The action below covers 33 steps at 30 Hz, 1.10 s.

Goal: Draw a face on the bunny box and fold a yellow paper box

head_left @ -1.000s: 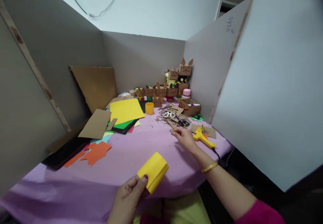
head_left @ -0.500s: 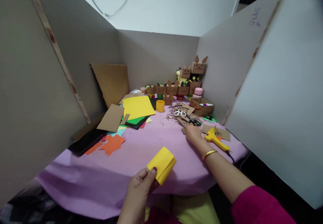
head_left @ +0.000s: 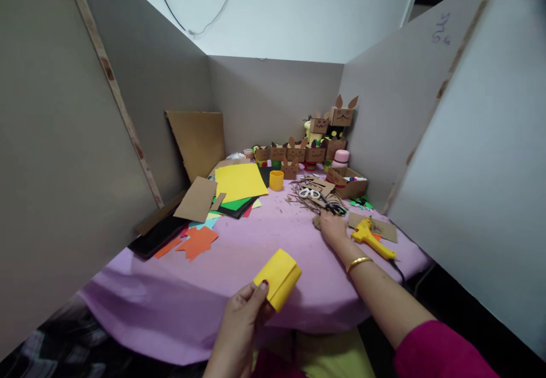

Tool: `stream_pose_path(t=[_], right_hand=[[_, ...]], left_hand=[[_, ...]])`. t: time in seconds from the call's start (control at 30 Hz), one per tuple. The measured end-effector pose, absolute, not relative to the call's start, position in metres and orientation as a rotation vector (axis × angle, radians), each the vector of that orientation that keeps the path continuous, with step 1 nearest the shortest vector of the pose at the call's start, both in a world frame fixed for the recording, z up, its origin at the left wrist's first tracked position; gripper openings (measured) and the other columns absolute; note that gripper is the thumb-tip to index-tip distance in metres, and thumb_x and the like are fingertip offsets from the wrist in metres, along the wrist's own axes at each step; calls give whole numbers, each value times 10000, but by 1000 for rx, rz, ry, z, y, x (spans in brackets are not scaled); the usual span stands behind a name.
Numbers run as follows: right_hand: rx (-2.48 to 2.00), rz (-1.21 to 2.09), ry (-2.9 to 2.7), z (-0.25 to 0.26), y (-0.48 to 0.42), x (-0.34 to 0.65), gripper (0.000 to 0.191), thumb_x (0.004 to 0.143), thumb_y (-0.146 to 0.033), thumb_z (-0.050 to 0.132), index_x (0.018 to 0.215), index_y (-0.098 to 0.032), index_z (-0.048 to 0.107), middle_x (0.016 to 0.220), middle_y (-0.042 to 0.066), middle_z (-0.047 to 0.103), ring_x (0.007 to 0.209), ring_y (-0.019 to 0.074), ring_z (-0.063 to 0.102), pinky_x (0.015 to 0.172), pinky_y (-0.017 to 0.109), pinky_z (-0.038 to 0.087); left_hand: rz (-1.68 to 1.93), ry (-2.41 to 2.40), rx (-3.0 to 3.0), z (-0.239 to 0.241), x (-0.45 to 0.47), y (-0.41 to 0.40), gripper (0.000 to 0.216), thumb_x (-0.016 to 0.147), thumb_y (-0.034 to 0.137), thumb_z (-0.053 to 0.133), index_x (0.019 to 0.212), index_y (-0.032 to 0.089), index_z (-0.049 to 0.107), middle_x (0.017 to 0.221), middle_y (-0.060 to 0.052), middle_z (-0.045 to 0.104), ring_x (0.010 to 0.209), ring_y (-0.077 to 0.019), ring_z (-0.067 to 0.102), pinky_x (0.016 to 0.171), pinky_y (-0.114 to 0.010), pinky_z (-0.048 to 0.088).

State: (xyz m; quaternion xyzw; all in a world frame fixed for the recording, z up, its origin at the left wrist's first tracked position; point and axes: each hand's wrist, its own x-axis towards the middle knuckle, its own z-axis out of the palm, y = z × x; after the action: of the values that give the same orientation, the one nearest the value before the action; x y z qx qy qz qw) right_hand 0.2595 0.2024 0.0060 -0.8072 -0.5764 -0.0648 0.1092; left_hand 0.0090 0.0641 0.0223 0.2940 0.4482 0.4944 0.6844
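Note:
My left hand (head_left: 245,310) is closed on a rolled tube of yellow paper (head_left: 279,278), thumb on top, above the table's front edge. The tube lies tilted, with its overlapping seam facing up. At the right, my right hand (head_left: 333,229) reaches down to the near side of a pile of cardboard scraps (head_left: 319,185). Its fingers are curled and partly hidden; what they hold cannot be made out. Just beyond them lies something dark with black handles (head_left: 335,207). White-handled scissors (head_left: 309,194) rest on the scraps. A yellow glue gun (head_left: 373,239) lies right of that hand.
Yellow sheets (head_left: 241,182), brown cardboard (head_left: 196,199) and an orange cutout (head_left: 198,241) lie at the left. A yellow ring (head_left: 276,180) stands mid-table. Cardboard animal figures (head_left: 296,153) and an open box (head_left: 347,183) are at the back right. Grey partitions (head_left: 273,99) enclose the table.
The whole view has shifted slightly, so things appear a little farther right. My left hand still holds the yellow paper tube, and my right hand stays at the scrap pile.

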Motion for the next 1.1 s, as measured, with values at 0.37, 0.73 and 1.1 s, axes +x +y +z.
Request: stream_pose_path(t=[0.37,0.73,1.1], right_hand=[[-1703,159,-1914,39,79,191,168,942,-243,378,932,-187,537,685,-36,610,618,83,597,599,152,461],[-1190,333,-1950,13,35,167,208,883,-120,374,949,-184,560,787,50,652,706,166,632,670,250,479],[-1119,257,-2032,9,22,157,267,855,-87,358,1013,-152,563,813,92,677,726,203,652,659,296,504]], left_hand=[[1126,1007,625,25,11,64,291,580,368,761,664,125,624,493,43,547,445,-50,446,467,-142,364],[1139,954,677,20,16,58,234,692,349,689,679,124,627,484,41,541,447,-56,467,489,-140,403],[1141,1005,493,35,18,52,283,892,324,422,889,124,623,725,-85,715,609,-141,661,615,-223,516]])
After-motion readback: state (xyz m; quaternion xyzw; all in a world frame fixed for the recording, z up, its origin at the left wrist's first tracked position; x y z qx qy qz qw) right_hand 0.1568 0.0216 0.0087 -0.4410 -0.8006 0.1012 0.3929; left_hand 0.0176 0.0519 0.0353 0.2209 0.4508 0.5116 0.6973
